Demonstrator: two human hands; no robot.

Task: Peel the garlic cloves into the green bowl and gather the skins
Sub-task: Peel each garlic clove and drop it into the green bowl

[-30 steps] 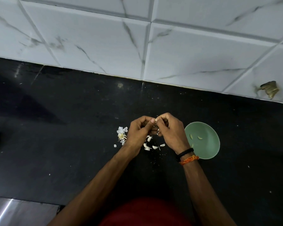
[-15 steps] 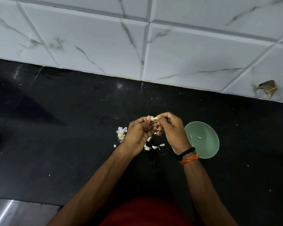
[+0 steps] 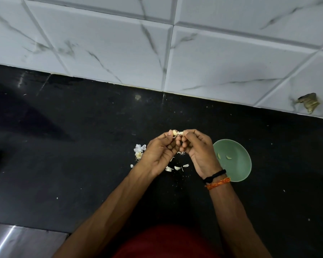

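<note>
Pale skins point(image 3: 177, 167) lie scattered on the black desk point(image 3: 67, 164) beneath the hands; the left hand point(image 3: 159, 153) and right hand point(image 3: 199, 149) both pinch a half-peeled, cream garlic clove point(image 3: 176, 133); the green bowl point(image 3: 235, 161), just right, holds two peeled cloves point(image 3: 223, 156).

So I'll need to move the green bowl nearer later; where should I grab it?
Pinch the green bowl at its bare right rim, coming from the right with the fingers over the edge: the right hand crowds its left side, and two cloves lie inside.
</note>
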